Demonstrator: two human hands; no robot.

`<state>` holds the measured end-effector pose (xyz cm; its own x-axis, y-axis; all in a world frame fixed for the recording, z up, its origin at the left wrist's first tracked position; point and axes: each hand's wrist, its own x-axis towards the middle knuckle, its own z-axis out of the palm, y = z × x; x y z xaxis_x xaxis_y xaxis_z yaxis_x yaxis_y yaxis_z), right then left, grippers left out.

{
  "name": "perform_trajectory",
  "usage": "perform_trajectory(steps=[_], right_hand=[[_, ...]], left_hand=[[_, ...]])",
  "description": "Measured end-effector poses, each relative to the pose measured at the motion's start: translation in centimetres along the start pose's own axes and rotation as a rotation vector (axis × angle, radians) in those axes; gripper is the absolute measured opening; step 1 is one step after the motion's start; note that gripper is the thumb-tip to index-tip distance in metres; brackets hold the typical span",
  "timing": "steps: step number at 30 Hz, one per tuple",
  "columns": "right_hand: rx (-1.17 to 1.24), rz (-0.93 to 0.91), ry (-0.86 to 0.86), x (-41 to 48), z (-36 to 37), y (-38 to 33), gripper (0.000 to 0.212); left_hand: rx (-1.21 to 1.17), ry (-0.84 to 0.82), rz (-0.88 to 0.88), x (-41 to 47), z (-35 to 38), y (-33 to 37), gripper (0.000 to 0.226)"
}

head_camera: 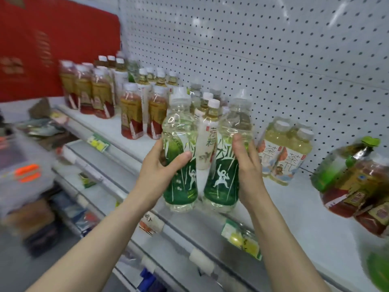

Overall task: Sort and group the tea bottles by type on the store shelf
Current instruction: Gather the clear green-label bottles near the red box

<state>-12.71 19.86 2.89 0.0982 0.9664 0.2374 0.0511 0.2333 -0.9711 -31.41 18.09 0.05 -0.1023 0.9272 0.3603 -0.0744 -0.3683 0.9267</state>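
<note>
My left hand (162, 167) grips a green-labelled tea bottle (181, 165) around its middle. My right hand (246, 165) grips a second green-labelled bottle (226, 173) beside it. Both bottles are held upright, just above the front of the white shelf (294, 207). Behind them stand white-labelled tea bottles (207, 131). Red-and-gold tea bottles (132, 114) stand in groups to the left. Two pale yellow bottles (284, 150) with white and orange labels stand to the right.
A white pegboard (252, 49) backs the shelf. At the far right lie tilted bottles (353, 178) with green and red labels. Price tags (242, 237) hang on the shelf's front rail. Lower shelves with goods (80, 207) sit below left. A red panel (42, 39) fills the upper left.
</note>
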Motion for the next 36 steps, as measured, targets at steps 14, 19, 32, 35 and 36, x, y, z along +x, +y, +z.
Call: perform_trajectory(steps=[14, 19, 32, 35, 36], right_hand=[[0.090, 0.008, -0.250, -0.6, 18.4, -0.2, 0.090], [0.078, -0.090, -0.184, 1.0, 24.7, -0.3, 0.042], [-0.020, -0.150, -0.102, 10.9, 35.5, -0.6, 0.105], [-0.140, -0.243, -0.039, 14.2, 37.5, -0.8, 0.071], [-0.177, -0.263, -0.010, 15.2, 38.3, -1.3, 0.066]], left_hand=[[0.052, 0.169, -0.051, 0.5, -19.4, 0.1, 0.058], [0.070, 0.119, -0.038, 3.6, -26.1, 0.3, 0.054], [0.107, 0.032, 0.000, 16.9, -34.2, -2.5, 0.065], [0.130, -0.003, -0.038, 20.4, -35.1, -2.3, 0.081], [0.122, -0.010, -0.028, 21.5, -35.4, -2.3, 0.071]])
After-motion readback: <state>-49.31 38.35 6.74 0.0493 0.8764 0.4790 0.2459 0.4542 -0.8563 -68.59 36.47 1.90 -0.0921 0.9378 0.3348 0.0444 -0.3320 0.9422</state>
